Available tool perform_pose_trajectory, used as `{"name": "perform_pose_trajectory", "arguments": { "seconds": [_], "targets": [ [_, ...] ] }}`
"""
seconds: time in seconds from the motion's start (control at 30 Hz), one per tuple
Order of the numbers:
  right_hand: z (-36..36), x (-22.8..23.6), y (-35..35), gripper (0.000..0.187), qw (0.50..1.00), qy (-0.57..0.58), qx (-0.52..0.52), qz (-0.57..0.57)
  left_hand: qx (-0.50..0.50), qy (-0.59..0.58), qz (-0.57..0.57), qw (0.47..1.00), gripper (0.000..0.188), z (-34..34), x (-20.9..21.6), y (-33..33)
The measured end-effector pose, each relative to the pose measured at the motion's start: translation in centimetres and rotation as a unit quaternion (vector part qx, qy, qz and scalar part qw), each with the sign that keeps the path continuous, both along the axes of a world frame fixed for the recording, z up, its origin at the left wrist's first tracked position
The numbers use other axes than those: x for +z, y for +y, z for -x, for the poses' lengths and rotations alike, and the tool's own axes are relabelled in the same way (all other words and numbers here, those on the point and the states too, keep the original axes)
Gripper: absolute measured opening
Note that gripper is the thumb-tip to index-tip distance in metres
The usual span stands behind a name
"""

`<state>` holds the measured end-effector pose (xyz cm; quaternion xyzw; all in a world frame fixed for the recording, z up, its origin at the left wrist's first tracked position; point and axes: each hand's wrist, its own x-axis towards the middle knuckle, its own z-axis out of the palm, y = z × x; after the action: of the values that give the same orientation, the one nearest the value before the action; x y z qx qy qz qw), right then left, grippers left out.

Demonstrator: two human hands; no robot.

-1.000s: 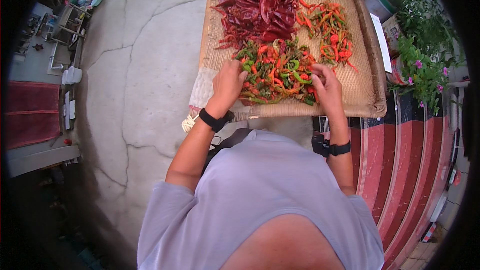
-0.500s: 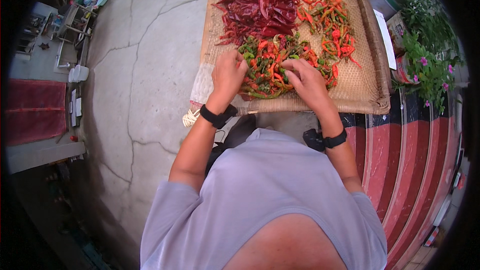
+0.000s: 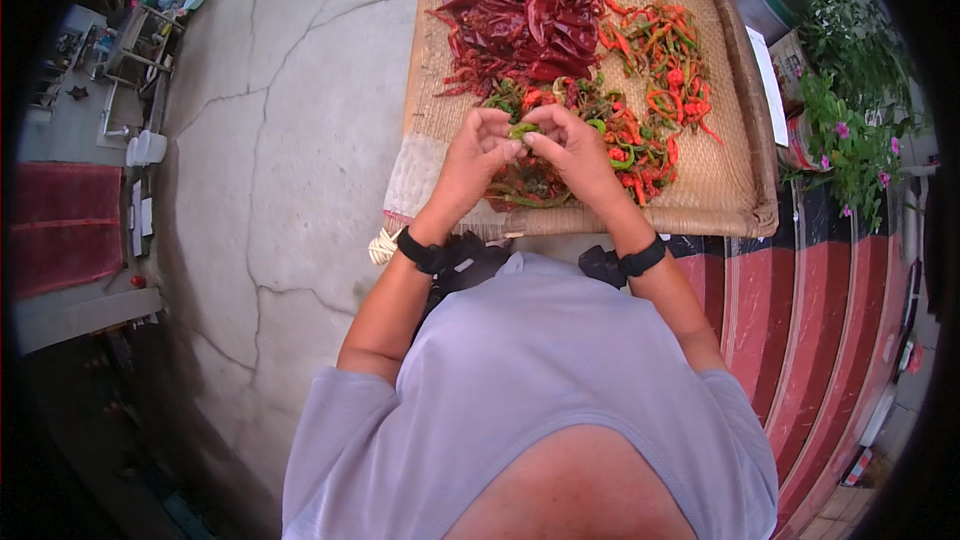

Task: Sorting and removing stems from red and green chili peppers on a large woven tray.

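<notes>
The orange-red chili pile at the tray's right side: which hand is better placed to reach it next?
Probably the right hand: it is nearer to the orange-red chili pile than the left hand. Both seem to pinch a small green chili, so the right would first let go.

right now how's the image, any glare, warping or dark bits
Head view: fisheye curves the red-striped surface at right; head view: black rim, lower left too dark to read; head view: soft light, small glints on the dark red peppers; head view: green pepper between left hand and right hand lacks fine detail.
</notes>
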<state>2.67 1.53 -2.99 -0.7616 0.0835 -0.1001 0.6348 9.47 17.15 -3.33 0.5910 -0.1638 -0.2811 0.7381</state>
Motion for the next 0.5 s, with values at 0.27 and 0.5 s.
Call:
{"name": "perform_pose_trajectory", "arguments": {
  "seconds": [0.27,0.5],
  "targets": [
    [1.2,-0.6,-4.1,0.018,0.996,0.041,-0.074,0.002,0.001,-0.236,-0.209,0.949,0.020,0.1,-2.9,1.5],
    [4.1,1.1,-15.2,0.026,0.925,-0.057,-0.342,0.158,-0.109,-0.393,-0.345,0.845,0.044,1.1,1.3,2.0]
  ]
}}
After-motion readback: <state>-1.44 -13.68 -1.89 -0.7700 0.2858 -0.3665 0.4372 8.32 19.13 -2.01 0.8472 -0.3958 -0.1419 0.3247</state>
